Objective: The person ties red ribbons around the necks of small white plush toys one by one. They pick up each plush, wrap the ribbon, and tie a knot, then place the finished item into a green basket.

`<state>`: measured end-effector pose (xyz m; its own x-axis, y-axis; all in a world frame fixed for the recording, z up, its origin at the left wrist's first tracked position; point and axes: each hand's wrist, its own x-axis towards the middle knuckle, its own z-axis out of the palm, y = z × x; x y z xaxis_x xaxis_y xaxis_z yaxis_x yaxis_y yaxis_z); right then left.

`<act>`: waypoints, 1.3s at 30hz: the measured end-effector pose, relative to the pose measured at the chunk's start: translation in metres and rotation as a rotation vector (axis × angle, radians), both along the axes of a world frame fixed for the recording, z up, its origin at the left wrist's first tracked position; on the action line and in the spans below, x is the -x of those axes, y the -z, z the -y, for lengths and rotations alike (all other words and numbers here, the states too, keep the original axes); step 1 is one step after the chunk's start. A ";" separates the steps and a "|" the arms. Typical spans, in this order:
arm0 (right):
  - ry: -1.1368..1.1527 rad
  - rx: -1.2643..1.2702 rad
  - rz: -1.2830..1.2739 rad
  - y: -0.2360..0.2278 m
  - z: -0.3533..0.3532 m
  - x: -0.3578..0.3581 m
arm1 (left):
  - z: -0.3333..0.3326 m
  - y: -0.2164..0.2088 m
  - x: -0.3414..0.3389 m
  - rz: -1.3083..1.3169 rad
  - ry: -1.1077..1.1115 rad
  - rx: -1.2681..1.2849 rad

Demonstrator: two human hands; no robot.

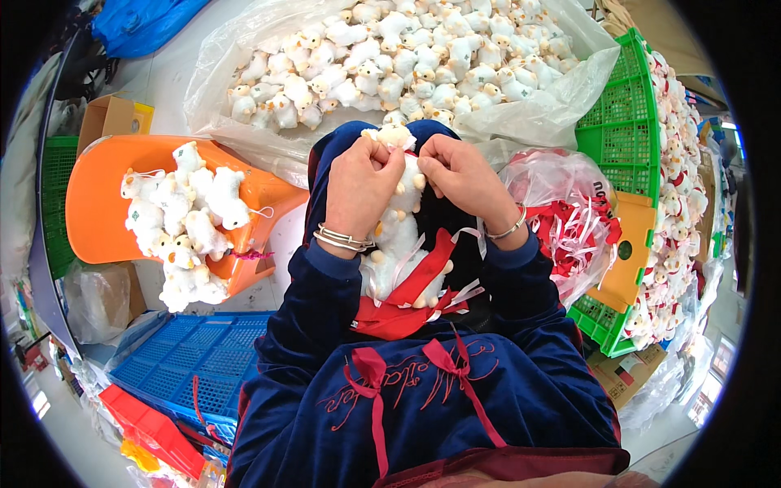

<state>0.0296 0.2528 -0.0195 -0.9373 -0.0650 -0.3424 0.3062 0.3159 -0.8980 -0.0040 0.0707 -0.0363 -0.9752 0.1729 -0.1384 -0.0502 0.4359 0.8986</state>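
Above my lap, a small white plush sheep (408,193) is between my hands, its head up and a bit of red ribbon (410,153) at its neck. My left hand (358,183) is closed, with thumb and fingertips pinched at the sheep's neck. Just to the right, my right hand (465,177) is curled with its fingertips together by the same neck; what it pinches is hidden. More white plush sheep (394,272) lie in my lap, among red fabric strips (419,281) with white ribbon ends.
Beyond my knees spreads a clear plastic sheet (220,69) heaped with plush sheep. An orange chair (93,199) at left bears several more. A plastic bag (537,171) of red strips sits at right, beside a green crate (610,110). Blue crates (195,350) stand lower left.
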 end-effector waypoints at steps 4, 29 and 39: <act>0.107 0.026 0.007 -0.010 -0.002 0.010 | 0.002 -0.002 0.003 0.017 -0.002 -0.071; 0.204 -0.015 -0.358 0.016 0.020 0.000 | 0.013 0.011 -0.010 -0.377 0.024 -0.064; 0.172 0.451 -0.172 0.015 -0.003 -0.009 | 0.016 0.000 -0.024 -0.279 0.128 0.029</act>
